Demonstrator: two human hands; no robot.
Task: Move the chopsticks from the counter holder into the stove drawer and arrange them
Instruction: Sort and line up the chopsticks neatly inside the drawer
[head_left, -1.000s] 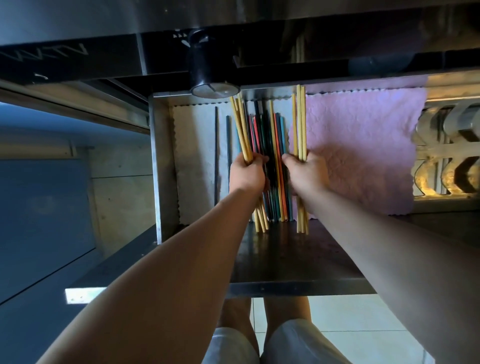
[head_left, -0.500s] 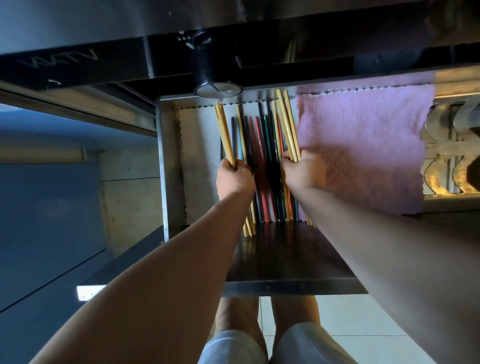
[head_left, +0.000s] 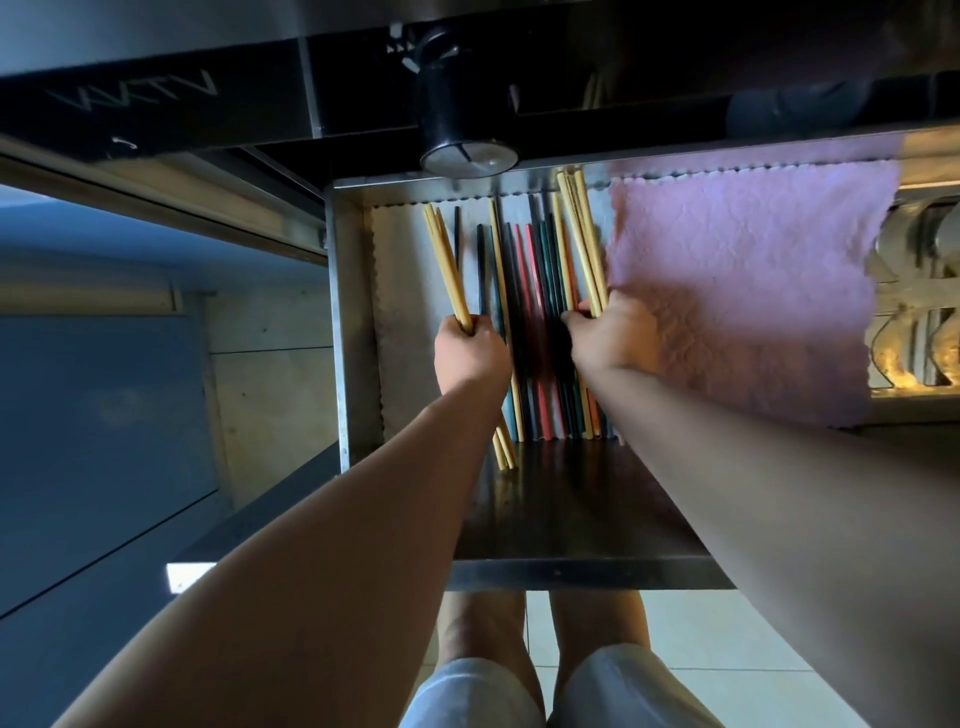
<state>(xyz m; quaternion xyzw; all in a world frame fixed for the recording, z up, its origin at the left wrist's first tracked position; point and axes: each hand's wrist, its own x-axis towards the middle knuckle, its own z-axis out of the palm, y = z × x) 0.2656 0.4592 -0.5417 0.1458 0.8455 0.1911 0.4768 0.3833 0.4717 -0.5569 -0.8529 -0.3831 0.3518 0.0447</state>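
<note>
The metal stove drawer (head_left: 343, 322) stands pulled out below the stove front. Several coloured chopsticks (head_left: 535, 322), red, dark green, blue and black, lie side by side on its pale liner. My left hand (head_left: 470, 356) grips a small bundle of light wooden chopsticks (head_left: 447, 265), which slants toward the drawer's left side. My right hand (head_left: 613, 332) holds another bundle of wooden chopsticks (head_left: 584, 244) at the right edge of the coloured row, beside the pink cloth. The counter holder is out of view.
A pink cloth (head_left: 743, 291) covers the right half of the drawer. A black stove knob (head_left: 460, 109) juts out just above the drawer's back. The drawer's dark front panel (head_left: 571, 509) lies toward me. My legs (head_left: 540, 670) stand on pale floor tiles below.
My left hand has carried its wooden bundle leftward, away from the coloured row. My right hand's bundle has tilted and stayed by the pink cloth.
</note>
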